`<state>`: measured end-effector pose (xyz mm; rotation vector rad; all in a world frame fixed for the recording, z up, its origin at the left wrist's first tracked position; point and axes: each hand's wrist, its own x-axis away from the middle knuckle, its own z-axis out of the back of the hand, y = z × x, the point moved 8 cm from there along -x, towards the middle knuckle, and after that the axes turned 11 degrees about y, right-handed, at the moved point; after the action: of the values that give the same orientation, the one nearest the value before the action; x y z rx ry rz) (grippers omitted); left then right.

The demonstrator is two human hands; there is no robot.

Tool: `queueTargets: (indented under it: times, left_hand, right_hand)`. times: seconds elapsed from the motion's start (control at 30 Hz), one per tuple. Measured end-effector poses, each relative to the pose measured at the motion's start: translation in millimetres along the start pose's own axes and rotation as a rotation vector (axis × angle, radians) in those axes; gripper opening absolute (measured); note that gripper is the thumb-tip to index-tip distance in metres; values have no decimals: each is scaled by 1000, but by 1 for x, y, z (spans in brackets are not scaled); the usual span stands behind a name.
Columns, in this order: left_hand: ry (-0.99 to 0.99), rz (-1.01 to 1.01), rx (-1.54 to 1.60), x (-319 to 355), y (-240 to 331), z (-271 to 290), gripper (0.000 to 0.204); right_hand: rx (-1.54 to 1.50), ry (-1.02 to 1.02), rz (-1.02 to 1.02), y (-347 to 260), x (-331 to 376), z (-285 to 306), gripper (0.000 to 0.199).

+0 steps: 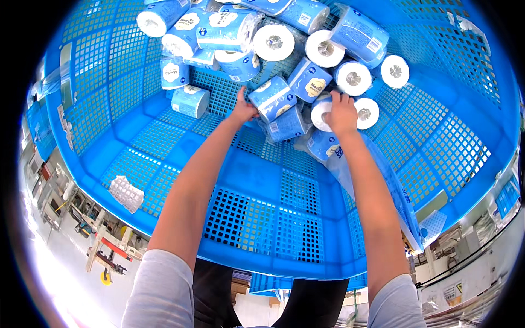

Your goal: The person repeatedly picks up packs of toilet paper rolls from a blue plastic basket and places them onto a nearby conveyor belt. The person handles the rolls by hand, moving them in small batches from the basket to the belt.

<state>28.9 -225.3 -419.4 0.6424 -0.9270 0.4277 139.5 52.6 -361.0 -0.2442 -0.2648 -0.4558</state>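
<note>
Wrapped toilet rolls in blue-and-white film lie heaped at the far side of a big blue plastic basket (240, 169). My right hand (344, 116) is closed over one toilet roll (320, 116), its fingers on the white end. Beside that hand, another roll (367, 112) shows its white end. My left hand (244, 108) has its thumb stretched up, apart from the fingers. Those fingers are at the lower left end of a tilted wrapped roll (273, 99) and partly hidden; a firm hold does not show. Below it lies one more wrapped roll (287, 124).
A blue printed plastic bag (383, 180) drapes along the basket's right side, partly behind my right forearm. A white scrap (127, 193) clings to the near left wall. Beyond the basket, a red-and-black tool (112, 252) and metal equipment stand on the pale floor.
</note>
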Motion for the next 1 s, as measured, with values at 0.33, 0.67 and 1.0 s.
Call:
queueTargets:
  times: [0.33,0.67,1.0]
  left_hand:
    - [-3,-770,-387,59,53,25,53]
    - [-179,-1043,-585,39,148,102,46]
    - [-82,-1252,-1123,67,122,61,36]
  right_hand:
    - [-49,-286,186,18,-12,2,34]
    - [-752,-497,-11,-23,-60,-16,52]
    - [-264,-29,304,-101,-9,52,36]
